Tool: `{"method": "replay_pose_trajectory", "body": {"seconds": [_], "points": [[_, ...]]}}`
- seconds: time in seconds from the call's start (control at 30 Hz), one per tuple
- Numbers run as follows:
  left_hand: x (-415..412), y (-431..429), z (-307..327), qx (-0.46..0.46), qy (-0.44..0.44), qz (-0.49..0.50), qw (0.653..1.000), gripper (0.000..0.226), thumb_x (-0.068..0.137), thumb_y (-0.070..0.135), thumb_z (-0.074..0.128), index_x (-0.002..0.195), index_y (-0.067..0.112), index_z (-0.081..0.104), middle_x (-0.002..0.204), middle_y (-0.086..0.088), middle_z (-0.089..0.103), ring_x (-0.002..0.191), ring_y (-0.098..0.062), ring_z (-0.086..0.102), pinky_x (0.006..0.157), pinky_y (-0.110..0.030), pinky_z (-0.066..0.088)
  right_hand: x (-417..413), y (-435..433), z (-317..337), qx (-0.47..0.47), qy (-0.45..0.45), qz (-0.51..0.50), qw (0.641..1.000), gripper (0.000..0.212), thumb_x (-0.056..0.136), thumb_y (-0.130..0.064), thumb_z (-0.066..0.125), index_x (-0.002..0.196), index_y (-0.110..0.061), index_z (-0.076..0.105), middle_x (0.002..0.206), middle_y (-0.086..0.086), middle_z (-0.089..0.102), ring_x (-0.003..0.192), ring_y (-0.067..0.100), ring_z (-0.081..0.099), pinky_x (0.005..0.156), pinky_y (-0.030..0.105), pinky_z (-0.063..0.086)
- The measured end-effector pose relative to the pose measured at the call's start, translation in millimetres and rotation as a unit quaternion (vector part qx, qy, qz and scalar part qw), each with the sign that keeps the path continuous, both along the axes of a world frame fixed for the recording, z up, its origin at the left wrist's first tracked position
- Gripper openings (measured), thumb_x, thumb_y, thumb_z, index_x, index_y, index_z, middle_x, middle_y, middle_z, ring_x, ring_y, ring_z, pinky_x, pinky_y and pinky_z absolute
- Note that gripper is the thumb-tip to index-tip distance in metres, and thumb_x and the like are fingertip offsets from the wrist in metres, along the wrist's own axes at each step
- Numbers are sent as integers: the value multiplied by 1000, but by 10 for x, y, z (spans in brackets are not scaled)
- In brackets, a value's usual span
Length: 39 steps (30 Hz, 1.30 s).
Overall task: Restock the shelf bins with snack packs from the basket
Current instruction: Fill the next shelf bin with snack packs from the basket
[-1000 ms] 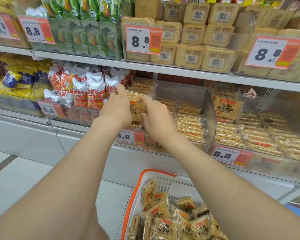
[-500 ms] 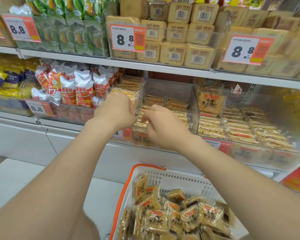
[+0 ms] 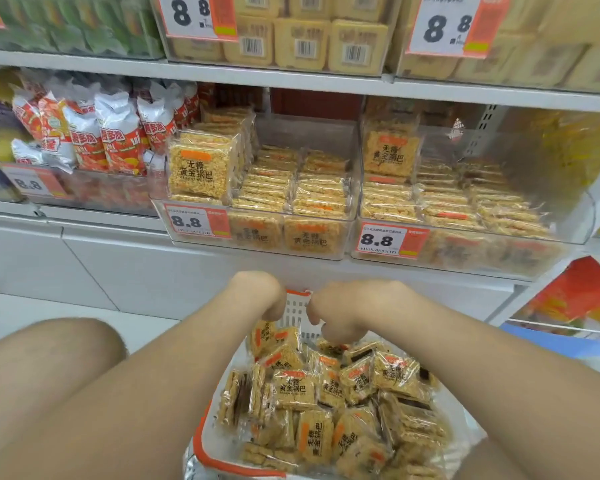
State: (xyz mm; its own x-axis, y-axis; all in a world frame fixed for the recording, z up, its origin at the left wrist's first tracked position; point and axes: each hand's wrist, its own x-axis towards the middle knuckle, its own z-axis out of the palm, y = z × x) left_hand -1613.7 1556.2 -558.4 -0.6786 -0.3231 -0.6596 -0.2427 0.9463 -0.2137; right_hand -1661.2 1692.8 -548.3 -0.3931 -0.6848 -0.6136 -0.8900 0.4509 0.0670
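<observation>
A white basket with an orange rim sits low in front of me, piled with several golden rice-cracker snack packs. My left hand and my right hand hang side by side over the basket's far end, fingers curled down among the packs. The fingertips are hidden, so a grip cannot be made out. On the shelf above, a clear bin holds rows of the same packs, and one pack stands upright at its front left.
A second clear bin of the same packs stands to the right. Red-and-white snack bags fill the bin to the left. Yellow boxed goods line the upper shelf. My bare knee is at the lower left.
Both hands have left the middle shelf bin and dropped to the basket. A pack now stands upright at the bin's front left. The camera has tilted down and moved closer.
</observation>
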Motion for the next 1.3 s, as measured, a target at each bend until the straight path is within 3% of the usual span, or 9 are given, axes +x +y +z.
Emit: {"method": "replay_pose_trajectory", "body": {"seconds": [0.1, 0.2, 0.47, 0.6, 0.73, 0.83, 1.0, 1.13, 1.3], "points": [[-69, -113, -415, 4, 25, 12, 1000, 15, 99, 1, 47, 95, 9, 59, 92, -4, 56, 79, -22, 57, 76, -32, 50, 17, -20, -74, -22, -3, 4, 1000, 39, 100, -15, 49, 137, -15, 63, 135, 11, 59, 113, 32, 67, 89, 46, 60], [-104, -227, -755, 16, 28, -27, 999, 31, 96, -4, 49, 120, 8, 65, 94, -3, 59, 77, -21, 56, 69, -31, 48, 7, -54, -138, -26, -13, 12, 1000, 37, 102, -20, 50, 137, -17, 63, 132, 10, 60, 109, 30, 67, 70, 36, 55], [-141, -173, -1095, -29, -61, -90, 994, 46, 107, 13, 41, 152, 3, 42, 159, -24, 31, 150, -42, 26, 117, -48, 35, -116, -142, -92, -23, -1, 20, 1000, 39, 102, -24, 56, 140, -15, 62, 129, 9, 63, 102, 28, 67, 55, 30, 45], [-174, -192, -1172, -31, 4, -134, 990, 34, 107, 6, 46, 139, 7, 56, 146, -15, 50, 137, -33, 45, 96, -33, 42, -143, -163, -124, -27, -10, 8, 1000, 38, 101, -21, 56, 138, -15, 63, 128, 10, 62, 102, 30, 68, 62, 32, 51], [-198, -283, -1228, -6, 43, -161, 986, 26, 102, -3, 52, 122, 0, 69, 136, -20, 63, 82, -16, 56, 63, -12, 43, -128, -134, -133, -29, -9, 8, 1000, 39, 99, -19, 56, 136, -17, 63, 125, 10, 63, 102, 30, 68, 59, 31, 47], [-199, -272, -1193, 56, 102, -66, 991, 28, 93, -2, 57, 109, 11, 76, 115, -10, 70, 97, -19, 65, 82, -26, 59, -116, -83, -45, -29, -10, 14, 999, 37, 101, -21, 55, 137, -17, 62, 126, 10, 63, 100, 30, 68, 61, 32, 49], [-235, -32, -686, 163, 142, -38, 976, 10, 81, 10, 63, 82, 13, 72, 85, -5, 71, 75, -25, 63, 61, -34, 54, -142, 83, 41, -56, 18, -18, 998, 19, 100, -6, 51, 82, -15, 49, 86, 5, 53, 66, 21, 54, 51, 32, 41], [-210, 87, -205, 276, 147, -41, 949, 5, 78, 15, 76, 79, 19, 76, 87, 0, 77, 82, -20, 70, 80, -44, 62, -213, 265, 104, -110, -35, -63, 991, 29, 97, -10, 59, 122, -7, 44, 103, 8, 57, 90, 27, 60, 65, 39, 52], [-48, 110, 404, 404, 250, 2, 880, 20, 74, 3, 81, 79, 20, 73, 92, -6, 78, 80, -17, 71, 77, -34, 58, -194, 379, 223, -287, -154, -162, 931, 33, 90, -22, 72, 115, -10, 54, 107, 7, 62, 94, 22, 64, 71, 32, 54]]}}
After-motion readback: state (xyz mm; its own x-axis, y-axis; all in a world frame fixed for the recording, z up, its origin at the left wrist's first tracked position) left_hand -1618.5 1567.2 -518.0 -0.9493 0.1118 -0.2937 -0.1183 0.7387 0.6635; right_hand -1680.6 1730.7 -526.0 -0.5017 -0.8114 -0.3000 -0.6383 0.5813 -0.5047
